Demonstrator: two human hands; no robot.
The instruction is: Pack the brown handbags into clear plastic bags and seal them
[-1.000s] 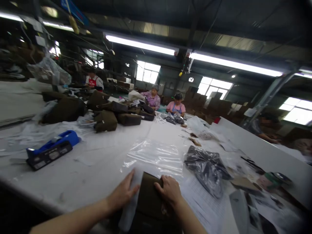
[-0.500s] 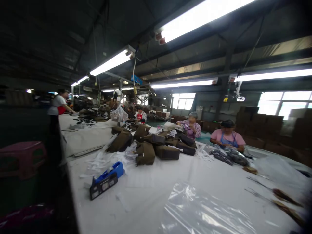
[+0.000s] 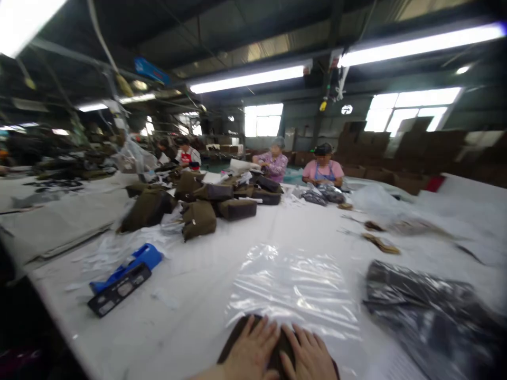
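Note:
My left hand (image 3: pixel 253 351) and my right hand (image 3: pixel 309 354) lie flat, side by side, on a dark brown fabric piece (image 3: pixel 234 333) at the bottom edge of the view. Fingers on both are stretched out and a little spread. Much of the fabric piece is covered by the hands or cut off by the frame, so its exact kind is unclear. Just beyond it, a clear plastic bag (image 3: pixel 293 285) is spread on the white table (image 3: pixel 190 316), and its near part meets the fabric piece.
A blue tape dispenser (image 3: pixel 130 269) with a black side lies left. Behind it are piled brown fabric pouches (image 3: pixel 200 219) and white paper scraps. Dark items in clear plastic (image 3: pixel 428 311) lie right, with scissors (image 3: pixel 380 244) beyond. Several people sit or stand across the table.
My view has swung right and down. Both hands and the dark fabric piece have come into view at the bottom, and the plastic-wrapped items at the right now show.

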